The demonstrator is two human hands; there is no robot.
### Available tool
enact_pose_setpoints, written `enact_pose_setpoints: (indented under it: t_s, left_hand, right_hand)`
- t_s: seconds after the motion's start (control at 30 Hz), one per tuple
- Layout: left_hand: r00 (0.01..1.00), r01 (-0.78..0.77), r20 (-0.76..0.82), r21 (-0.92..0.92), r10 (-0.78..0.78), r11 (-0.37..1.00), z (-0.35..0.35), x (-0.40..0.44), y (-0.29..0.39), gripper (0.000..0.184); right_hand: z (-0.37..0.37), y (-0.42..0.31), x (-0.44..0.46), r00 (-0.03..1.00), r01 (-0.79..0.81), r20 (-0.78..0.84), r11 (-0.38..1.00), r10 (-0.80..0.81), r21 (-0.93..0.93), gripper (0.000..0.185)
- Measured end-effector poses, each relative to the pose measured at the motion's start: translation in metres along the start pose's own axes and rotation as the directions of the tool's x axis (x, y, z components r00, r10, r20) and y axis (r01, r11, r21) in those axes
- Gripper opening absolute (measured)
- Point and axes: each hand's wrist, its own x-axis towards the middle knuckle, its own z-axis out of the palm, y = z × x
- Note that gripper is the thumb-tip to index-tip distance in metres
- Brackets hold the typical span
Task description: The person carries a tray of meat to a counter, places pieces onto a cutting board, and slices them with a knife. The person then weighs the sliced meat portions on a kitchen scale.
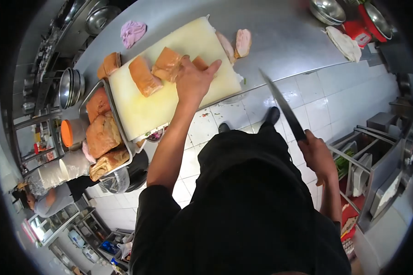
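My left hand is over the pale cutting board, its fingers spread on top of browned meat, between a piece of meat on its left and a smaller piece under the fingers. Another thick piece lies farther left on the board. My right hand is wrapped round the dark handle of a long knife, held out over the floor to the right of the board, its blade pointing toward the steel table. Two pale slices rest just past the board's right edge.
A metal tray of large browned meat stands left of the board, near an orange-lidded container. A pink cloth, a white cloth and metal bowls sit on the steel table. Another person is at far left.
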Motion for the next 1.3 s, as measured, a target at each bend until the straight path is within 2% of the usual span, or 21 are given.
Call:
enact_pose_setpoints:
  t_s: [0.07, 0.17, 0.23, 0.27, 0.3, 0.33, 0.4, 0.5, 0.6, 0.67, 0.7, 0.73, 0.8, 0.87, 0.93, 0.97, 1.07, 1.17, 1.2, 1.27, 1.3]
  left_hand:
    - [0.998, -0.018, -0.055, 0.089, 0.023, 0.996, 0.019, 0.005, -0.007, 0.078]
    - [0.999, 0.019, -0.027, 0.097, -0.016, 0.995, 0.021, 0.009, -0.013, 0.063]
    - [0.993, 0.120, 0.022, -0.307, -0.119, 0.944, 0.021, 0.006, -0.029, 0.052]
    - [0.988, 0.151, 0.060, -0.501, -0.139, 0.852, 0.020, 0.011, -0.023, 0.047]
    - [0.973, 0.229, 0.163, -0.684, -0.162, 0.693, 0.013, 0.007, 0.006, 0.041]
    - [0.964, 0.265, 0.224, -0.737, -0.145, 0.622, 0.007, 0.010, 0.030, 0.040]
    - [0.932, 0.285, 0.343, -0.891, 0.114, 0.354, 0.004, 0.022, 0.086, 0.045]
    - [0.856, 0.317, 0.360, -0.932, 0.372, 0.174, 0.024, 0.052, 0.188, 0.049]
    - [0.681, 0.316, 0.405, -0.914, 0.610, 0.254, 0.051, 0.091, 0.297, 0.050]
    - [0.667, 0.089, 0.382, -0.893, 0.640, 0.440, 0.073, 0.102, 0.378, 0.053]
    - [0.662, -0.025, 0.370, -0.859, 0.652, 0.512, 0.085, 0.109, 0.418, 0.054]
    - [0.660, -0.142, 0.350, -0.811, 0.665, 0.567, 0.097, 0.116, 0.454, 0.055]
    - [0.599, -0.415, 0.295, -0.681, 0.745, 0.603, 0.131, 0.129, 0.518, 0.054]
    - [0.510, -0.748, 0.139, -0.415, 0.849, 0.518, 0.170, 0.141, 0.563, 0.051]
    - [0.502, -0.824, 0.184, -0.197, 0.845, 0.532, 0.210, 0.160, 0.593, 0.053]
    - [0.498, -0.848, 0.214, -0.083, 0.840, 0.524, 0.230, 0.165, 0.599, 0.054]
    - [0.461, -0.881, 0.314, 0.055, 0.830, 0.469, 0.268, 0.173, 0.604, 0.056]
    - [0.440, -0.890, 0.371, 0.055, 0.818, 0.453, 0.287, 0.175, 0.602, 0.058]
    - [0.435, -0.891, 0.383, 0.052, 0.815, 0.451, 0.290, 0.174, 0.602, 0.060]
    - [0.441, -0.891, 0.370, 0.071, 0.818, 0.448, 0.290, 0.178, 0.601, 0.068]
    - [0.437, -0.886, 0.420, 0.050, 0.795, 0.460, 0.292, 0.194, 0.603, 0.078]
  right_hand:
    - [-0.010, 0.027, 0.015, 0.999, -0.010, -0.033, 0.999, 0.011, 0.046, 0.018]
    - [-0.031, 0.076, 0.037, 1.000, 0.004, -0.011, 0.986, -0.002, 0.167, 0.017]
    - [-0.047, 0.107, 0.047, 1.000, 0.006, -0.005, 0.969, -0.005, 0.247, 0.016]
    - [-0.055, 0.122, 0.050, 1.000, 0.004, -0.019, 0.957, 0.002, 0.288, 0.016]
    - [-0.065, 0.136, 0.053, 0.999, 0.000, -0.035, 0.956, 0.011, 0.293, 0.015]
    - [-0.075, 0.150, 0.056, 0.999, 0.008, -0.045, 0.954, 0.006, 0.298, 0.015]
    - [-0.097, 0.176, 0.060, 0.996, 0.018, -0.092, 0.951, 0.012, 0.308, 0.014]
    - [-0.128, 0.205, 0.061, 0.984, -0.007, -0.168, 0.946, 0.064, 0.323, 0.014]
    - [-0.141, 0.233, 0.058, 0.948, 0.053, -0.310, 0.924, 0.073, 0.379, 0.017]
    - [-0.153, 0.240, 0.048, 0.936, -0.004, -0.322, 0.917, 0.144, 0.399, 0.018]
    - [-0.144, 0.252, 0.048, 0.886, 0.091, -0.455, 0.929, 0.088, 0.358, 0.016]
    - [-0.143, 0.257, 0.046, 0.880, 0.064, -0.456, 0.916, 0.135, 0.396, 0.016]
    - [-0.144, 0.264, 0.042, 0.883, 0.020, -0.425, 0.891, 0.197, 0.454, 0.016]
    - [-0.137, 0.275, 0.041, 0.876, 0.019, -0.430, 0.876, 0.218, 0.482, 0.015]
    - [-0.130, 0.284, 0.041, 0.849, 0.043, -0.480, 0.876, 0.221, 0.480, 0.015]
    - [-0.129, 0.282, 0.037, 0.858, 0.011, -0.443, 0.853, 0.260, 0.522, 0.016]
    - [-0.136, 0.281, 0.036, 0.873, -0.059, -0.351, 0.788, 0.338, 0.613, 0.018]
    - [-0.134, 0.284, 0.036, 0.860, -0.043, -0.390, 0.809, 0.328, 0.586, 0.017]
    - [-0.139, 0.282, 0.035, 0.875, -0.088, -0.335, 0.796, 0.349, 0.599, 0.017]
    - [-0.136, 0.287, 0.038, 0.875, -0.059, -0.374, 0.835, 0.307, 0.548, 0.017]
    - [-0.136, 0.288, 0.039, 0.876, -0.056, -0.371, 0.828, 0.309, 0.557, 0.017]
